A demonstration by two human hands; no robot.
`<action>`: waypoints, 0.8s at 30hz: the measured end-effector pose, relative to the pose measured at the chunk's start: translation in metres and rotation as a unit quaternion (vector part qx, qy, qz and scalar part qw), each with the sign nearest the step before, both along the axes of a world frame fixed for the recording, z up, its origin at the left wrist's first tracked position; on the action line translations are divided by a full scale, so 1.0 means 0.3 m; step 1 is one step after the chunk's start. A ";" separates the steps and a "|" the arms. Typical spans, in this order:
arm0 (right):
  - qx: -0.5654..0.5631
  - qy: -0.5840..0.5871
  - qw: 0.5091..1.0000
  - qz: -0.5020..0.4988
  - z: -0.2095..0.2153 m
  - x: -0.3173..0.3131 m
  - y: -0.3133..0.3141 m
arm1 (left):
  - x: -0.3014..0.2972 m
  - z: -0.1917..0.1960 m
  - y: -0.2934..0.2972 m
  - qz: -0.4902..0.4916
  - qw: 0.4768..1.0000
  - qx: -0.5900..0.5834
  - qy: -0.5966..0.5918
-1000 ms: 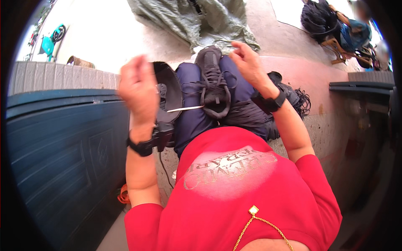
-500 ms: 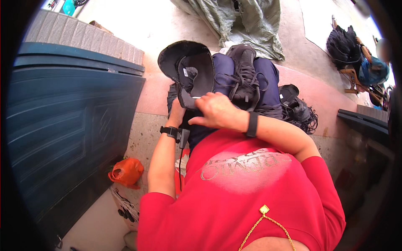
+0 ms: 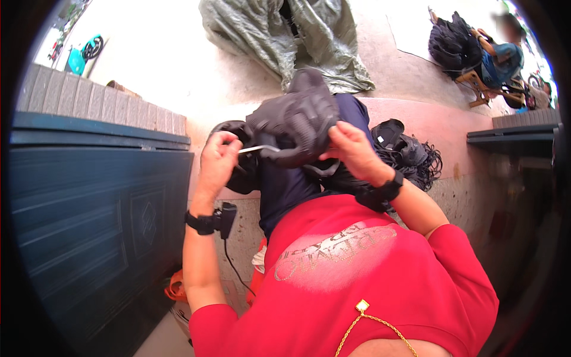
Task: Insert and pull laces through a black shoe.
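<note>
A black shoe upper (image 3: 294,119) is raised above my lap. My right hand (image 3: 358,153) is closed on its edge, thumb and fingers pinching the fabric. My left hand (image 3: 218,163) is closed in a pinch on a thin silver metal hook (image 3: 253,149). The hook's curved end reaches to the near edge of the shoe upper; I cannot tell whether it goes through the material. Another black piece (image 3: 241,178) hangs over my left thigh, partly hidden behind my left hand. Black bands circle both my wrists.
More black shoe uppers with loose laces (image 3: 410,152) lie in a pile to the right. A green woven sack (image 3: 291,44) stands ahead. A dark blue door (image 3: 101,226) borders my left. At far right a person (image 3: 502,62) sits beside a black heap (image 3: 455,44).
The shoe upper on my lap has been lifted and turned into my right hand's grip. My left hand has moved left and shows the hook. The view has shifted.
</note>
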State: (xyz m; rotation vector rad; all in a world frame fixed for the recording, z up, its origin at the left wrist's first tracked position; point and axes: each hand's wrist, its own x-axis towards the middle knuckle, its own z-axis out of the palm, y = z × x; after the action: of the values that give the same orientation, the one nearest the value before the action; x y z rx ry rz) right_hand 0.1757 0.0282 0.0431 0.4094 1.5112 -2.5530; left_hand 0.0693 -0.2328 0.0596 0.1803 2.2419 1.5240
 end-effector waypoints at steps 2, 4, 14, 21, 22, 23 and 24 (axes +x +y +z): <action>-0.053 0.016 0.997 -0.045 0.001 0.055 0.088 | 0.066 -0.011 0.082 -0.087 0.994 0.021 0.070; -0.083 0.029 0.994 -0.060 -0.015 0.100 0.146 | 0.109 0.033 0.170 -0.175 0.981 0.028 0.078; -0.148 -0.162 0.967 -0.128 -0.121 0.211 0.154 | 0.127 0.011 0.383 -0.298 0.907 -0.106 0.279; -0.337 -0.376 0.862 -0.047 -0.309 0.194 0.060 | 0.225 0.029 0.337 -0.296 0.867 -0.190 0.354; -0.342 -0.378 0.857 -0.073 -0.307 0.180 0.057 | 0.248 0.022 0.316 -0.322 0.860 -0.197 0.343; -0.344 -0.377 0.857 -0.072 -0.292 0.178 0.050 | 0.268 0.010 0.301 -0.347 0.853 -0.203 0.332; -0.321 -0.362 0.871 -0.089 -0.273 0.186 0.039 | 0.289 0.000 0.297 -0.363 0.836 -0.229 0.341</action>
State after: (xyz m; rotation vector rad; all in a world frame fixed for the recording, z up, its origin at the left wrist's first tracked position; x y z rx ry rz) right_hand 0.2314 0.0400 -0.0388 1.2420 0.3527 -2.3839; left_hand 0.1560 -0.1438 0.0597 1.4232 2.4867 0.5134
